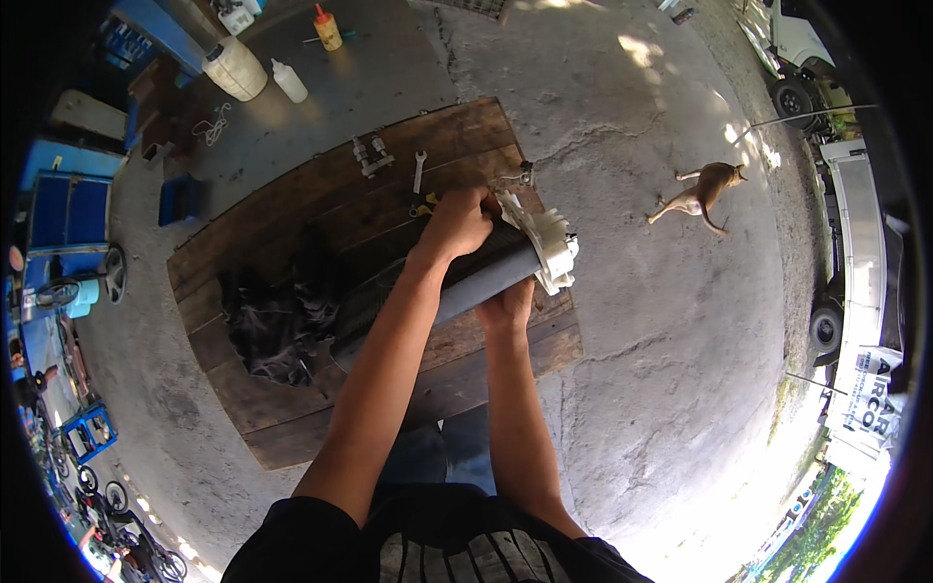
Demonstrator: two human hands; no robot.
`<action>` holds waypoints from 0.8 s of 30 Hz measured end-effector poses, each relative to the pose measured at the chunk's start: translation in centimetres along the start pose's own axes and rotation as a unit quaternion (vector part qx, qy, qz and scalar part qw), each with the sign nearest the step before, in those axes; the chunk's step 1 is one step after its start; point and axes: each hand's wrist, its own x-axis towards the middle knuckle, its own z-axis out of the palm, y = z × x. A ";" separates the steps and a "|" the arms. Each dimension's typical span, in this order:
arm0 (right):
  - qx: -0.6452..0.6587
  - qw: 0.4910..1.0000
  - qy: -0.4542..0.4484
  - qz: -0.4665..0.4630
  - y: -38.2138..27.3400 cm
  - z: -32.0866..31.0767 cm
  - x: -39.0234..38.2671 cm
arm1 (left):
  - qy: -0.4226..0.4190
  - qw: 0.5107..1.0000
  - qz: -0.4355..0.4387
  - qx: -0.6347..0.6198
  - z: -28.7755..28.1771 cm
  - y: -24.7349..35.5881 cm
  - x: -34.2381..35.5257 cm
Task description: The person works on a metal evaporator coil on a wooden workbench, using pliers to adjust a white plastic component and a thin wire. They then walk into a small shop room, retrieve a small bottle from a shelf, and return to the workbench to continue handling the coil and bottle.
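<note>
A long dark grey unit (491, 284) with a white plastic end piece (552, 248) lies slantwise across a wooden tabletop (457, 391). My left hand (459, 225) is closed beside the inner side of the white end piece. Whatever its fingers pinch is too small to make out. From below, my right hand (507, 307) holds the unit near the same end, its fingertips hidden underneath. Just beyond my left hand are a yellow-handled tool (425, 205) and a spanner (419, 172). Black cloth (277, 321) is bunched at the unit's left end.
Metal fittings (371, 155) sit at the table's far edge. On the floor past it stand a white jug (235, 69), a white squeeze bottle (290, 82) and a yellow bottle with a red cap (328, 28). A dog (708, 190) lies on the concrete at right. Parked vehicles line the far right.
</note>
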 end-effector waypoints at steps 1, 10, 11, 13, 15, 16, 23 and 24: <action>0.007 1.000 -0.005 0.000 0.0 -0.1 0.0 | -0.004 1.000 -0.001 0.004 -0.1 0.0 0.0; -0.052 0.998 0.042 -0.016 0.3 -0.7 -0.3 | -0.003 0.999 0.007 0.050 0.6 -0.1 0.3; -0.069 0.996 0.056 -0.029 0.3 -0.6 -0.7 | 0.005 0.998 0.019 0.054 1.0 -0.2 0.2; -0.101 0.990 0.084 -0.058 0.3 -0.5 -2.0 | 0.024 0.995 0.059 0.082 2.1 -0.5 -0.8; -0.093 0.986 0.118 -0.076 -0.1 -0.2 -3.6 | 0.049 0.991 0.092 0.085 3.3 -0.4 -1.9; -0.095 0.984 0.123 -0.082 -0.2 -0.1 -4.3 | 0.064 0.990 0.102 0.074 4.0 -0.3 -2.5; -0.074 0.979 0.174 -0.072 -1.7 -1.8 -8.8 | 0.064 0.981 0.175 0.059 6.4 0.2 -6.2; -0.065 0.985 0.144 -0.065 -1.9 -2.5 -9.6 | 0.060 0.977 0.192 0.067 6.6 0.2 -6.8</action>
